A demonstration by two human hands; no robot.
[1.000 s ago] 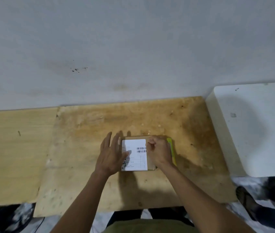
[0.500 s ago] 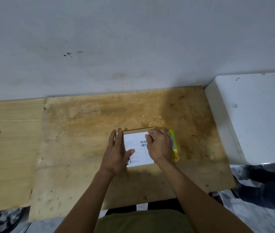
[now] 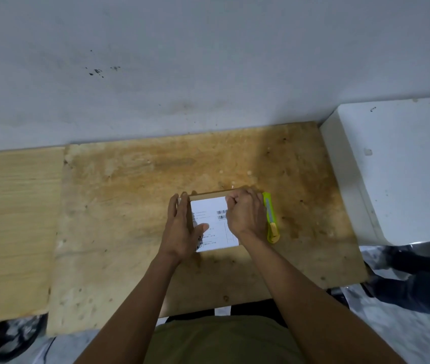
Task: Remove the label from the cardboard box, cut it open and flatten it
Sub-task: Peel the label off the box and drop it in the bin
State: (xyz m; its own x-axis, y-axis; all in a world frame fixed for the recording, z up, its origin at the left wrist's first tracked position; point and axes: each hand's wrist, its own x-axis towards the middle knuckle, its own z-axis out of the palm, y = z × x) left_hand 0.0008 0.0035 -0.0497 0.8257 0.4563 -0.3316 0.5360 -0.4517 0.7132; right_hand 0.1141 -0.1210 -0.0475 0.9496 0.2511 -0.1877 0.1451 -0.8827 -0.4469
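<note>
A small brown cardboard box (image 3: pixel 208 194) lies flat on a stained plywood board (image 3: pixel 129 206). A white shipping label (image 3: pixel 210 215) with barcodes covers most of its top. My left hand (image 3: pixel 182 232) presses against the box's left side, fingers straight, thumb resting on the label. My right hand (image 3: pixel 245 214) sits on the box's right half, its fingers curled tight at the label's far right corner. A yellow-green utility knife (image 3: pixel 271 222) lies on the board just right of the box, touching my right hand's outer edge.
A white block (image 3: pixel 397 166) stands at the board's right end against the grey wall. A paler wooden board (image 3: pixel 11 219) adjoins on the left. A person's dark trouser legs and shoe (image 3: pixel 418 279) are on the floor at lower right.
My right hand's fingers have curled tighter at the label's far right corner. My left hand has shifted slightly along the box's left side. The box and knife stay put.
</note>
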